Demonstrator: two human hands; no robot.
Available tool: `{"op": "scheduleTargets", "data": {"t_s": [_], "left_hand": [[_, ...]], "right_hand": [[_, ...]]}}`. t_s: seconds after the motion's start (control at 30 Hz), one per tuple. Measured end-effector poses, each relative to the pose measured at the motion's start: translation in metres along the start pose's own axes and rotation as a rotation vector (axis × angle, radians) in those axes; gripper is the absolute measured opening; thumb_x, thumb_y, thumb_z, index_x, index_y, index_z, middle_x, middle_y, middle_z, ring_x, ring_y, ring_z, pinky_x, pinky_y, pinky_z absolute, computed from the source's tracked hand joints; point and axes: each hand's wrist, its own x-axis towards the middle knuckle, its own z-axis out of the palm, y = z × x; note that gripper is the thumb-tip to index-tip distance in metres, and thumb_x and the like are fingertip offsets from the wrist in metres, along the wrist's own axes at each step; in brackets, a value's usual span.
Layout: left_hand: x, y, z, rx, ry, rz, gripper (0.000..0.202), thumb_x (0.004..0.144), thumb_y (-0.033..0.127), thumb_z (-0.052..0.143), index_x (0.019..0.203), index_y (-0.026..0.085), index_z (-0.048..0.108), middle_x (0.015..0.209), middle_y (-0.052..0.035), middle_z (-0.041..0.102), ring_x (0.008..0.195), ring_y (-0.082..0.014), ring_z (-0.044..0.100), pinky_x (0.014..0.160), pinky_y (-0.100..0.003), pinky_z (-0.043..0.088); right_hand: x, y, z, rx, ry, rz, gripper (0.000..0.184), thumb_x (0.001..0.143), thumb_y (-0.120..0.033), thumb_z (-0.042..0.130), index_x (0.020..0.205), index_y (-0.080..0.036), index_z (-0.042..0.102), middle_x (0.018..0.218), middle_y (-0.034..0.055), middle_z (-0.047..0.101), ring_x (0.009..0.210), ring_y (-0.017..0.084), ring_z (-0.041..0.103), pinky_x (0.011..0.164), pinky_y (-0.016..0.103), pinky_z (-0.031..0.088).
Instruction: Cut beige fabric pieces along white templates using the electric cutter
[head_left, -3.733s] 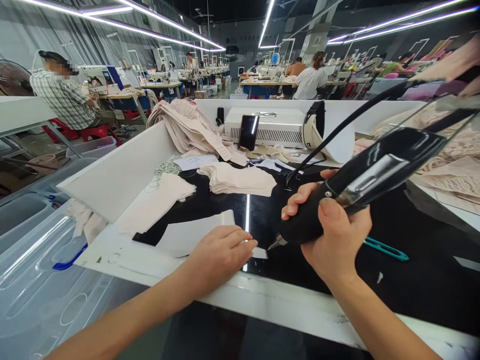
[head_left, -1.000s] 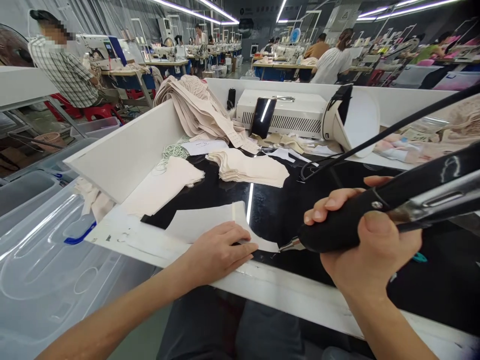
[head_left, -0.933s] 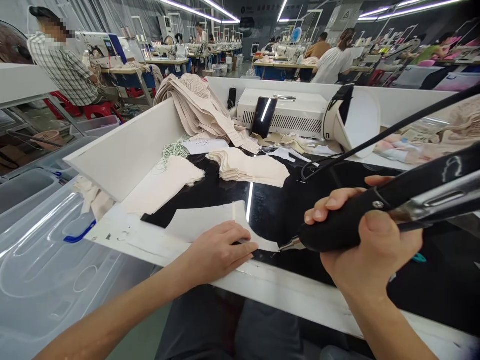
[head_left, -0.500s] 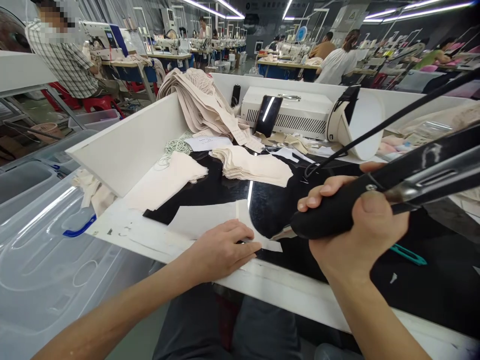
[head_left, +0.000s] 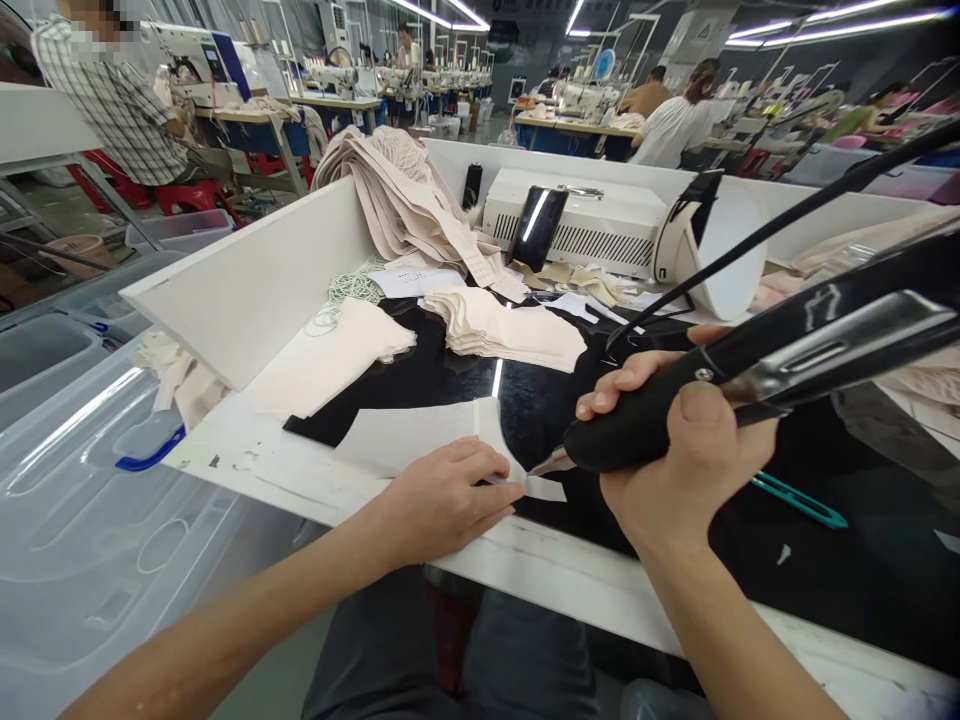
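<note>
My left hand (head_left: 450,495) presses down on a white cut piece (head_left: 420,435) at the table's near edge, its fingers close together. Whether the piece is cloth or paper I cannot tell. My right hand (head_left: 690,460) is wrapped round a thick black tool (head_left: 810,340) with a screw and a chrome strip. A narrow metal-looking tip (head_left: 553,462) projects beyond the tool's rounded end and meets the piece's curved right edge, close to my left fingertips. Beyond both hands lies a stack of cream cut pieces (head_left: 510,335). Another cream stack (head_left: 337,360) lies to the left.
A white side panel (head_left: 255,285) bounds the table on the left. At the back stand a white vented box (head_left: 592,225), a phone (head_left: 538,228) and a white cone (head_left: 731,255). A teal tool (head_left: 802,500) lies right. Clear plastic bins (head_left: 75,540) stand left; people sew beyond.
My right hand and the black tool have moved slightly left, bringing the tip closer to my left fingers. My left hand stays on the white piece.
</note>
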Motion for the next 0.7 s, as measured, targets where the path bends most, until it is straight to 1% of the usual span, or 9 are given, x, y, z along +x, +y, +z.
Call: {"op": "scheduleTargets", "data": {"t_s": [0.13,0.27,0.37,0.47,0.63,0.7], "left_hand": [[0.001,0.000,0.000,0.000,0.002,-0.016,0.028,0.124,0.024,0.056,0.129,0.015,0.082,0.113,-0.0116,0.079,0.106,-0.0235,0.078,0.107,-0.040,0.069],[0.001,-0.001,-0.001,0.006,0.024,-0.005,0.029,0.124,0.024,0.055,0.125,0.015,0.082,0.112,-0.0124,0.080,0.105,-0.0241,0.078,0.099,-0.038,0.070],[0.000,-0.001,-0.001,0.010,0.041,0.013,0.028,0.123,0.022,0.056,0.124,0.014,0.082,0.114,-0.0132,0.080,0.105,-0.0243,0.078,0.101,-0.039,0.070],[-0.001,-0.002,-0.001,0.005,0.052,0.017,0.027,0.123,0.021,0.056,0.123,0.013,0.082,0.113,-0.0132,0.081,0.104,-0.0246,0.079,0.101,-0.040,0.070],[-0.002,-0.002,-0.002,-0.006,0.046,0.007,0.026,0.123,0.021,0.057,0.127,0.013,0.082,0.114,-0.0121,0.081,0.106,-0.0239,0.080,0.113,-0.044,0.068],[-0.002,-0.003,-0.002,-0.012,0.043,0.006,0.026,0.122,0.021,0.058,0.127,0.013,0.082,0.114,-0.0122,0.081,0.107,-0.0241,0.079,0.111,-0.043,0.069]], "right_hand": [[0.000,-0.002,0.001,-0.003,0.015,0.012,0.042,0.087,-0.036,0.095,0.116,-0.028,0.066,0.081,-0.0065,0.071,0.054,0.018,0.067,0.051,0.033,0.062],[0.004,-0.008,-0.004,-0.019,0.045,0.013,0.039,0.083,-0.035,0.094,0.113,-0.027,0.069,0.077,-0.0064,0.071,0.052,0.018,0.065,0.047,0.032,0.060],[0.006,-0.011,-0.011,-0.027,0.069,-0.005,0.040,0.082,-0.037,0.095,0.112,-0.027,0.070,0.074,-0.0060,0.069,0.051,0.018,0.064,0.045,0.030,0.058],[0.004,-0.010,-0.015,-0.044,0.069,-0.002,0.041,0.084,-0.041,0.096,0.114,-0.029,0.071,0.077,-0.0065,0.069,0.052,0.018,0.064,0.046,0.031,0.059],[0.000,-0.005,-0.015,-0.023,0.033,-0.037,0.040,0.087,-0.041,0.096,0.116,-0.028,0.071,0.081,-0.0049,0.070,0.055,0.019,0.066,0.051,0.034,0.061],[0.000,-0.004,-0.014,-0.023,0.028,-0.039,0.041,0.088,-0.041,0.096,0.117,-0.028,0.070,0.082,-0.0048,0.070,0.055,0.019,0.066,0.051,0.035,0.062]]}}
